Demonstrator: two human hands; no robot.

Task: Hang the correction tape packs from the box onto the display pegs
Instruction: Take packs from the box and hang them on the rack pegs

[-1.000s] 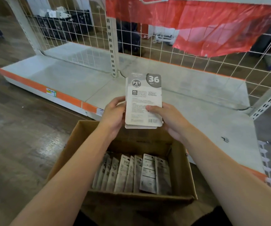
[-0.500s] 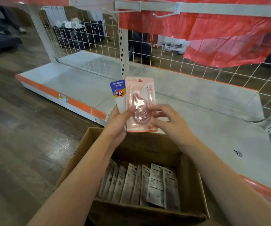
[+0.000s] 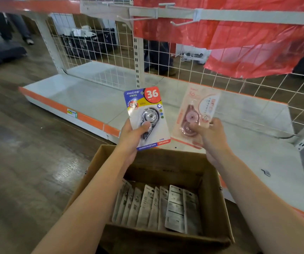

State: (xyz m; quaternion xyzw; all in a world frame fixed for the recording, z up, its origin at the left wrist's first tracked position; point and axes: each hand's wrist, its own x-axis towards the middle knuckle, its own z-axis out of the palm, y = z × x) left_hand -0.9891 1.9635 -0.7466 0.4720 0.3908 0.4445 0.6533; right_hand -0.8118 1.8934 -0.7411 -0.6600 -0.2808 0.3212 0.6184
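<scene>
Side by side above the open box (image 3: 219,208), blue-carded correction tape pack (image 3: 147,118) gripped in the left hand (image 3: 132,138), pink pack (image 3: 196,116) pinched by the right hand (image 3: 211,140), both upright.

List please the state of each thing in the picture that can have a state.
left hand: grips the blue pack
blue pack: held upright, front showing
right hand: pinches the pink pack
pink pack: held up, tilted
cardboard box: open, packs standing inside
display pegs: bare
base shelf: nothing on it
</scene>
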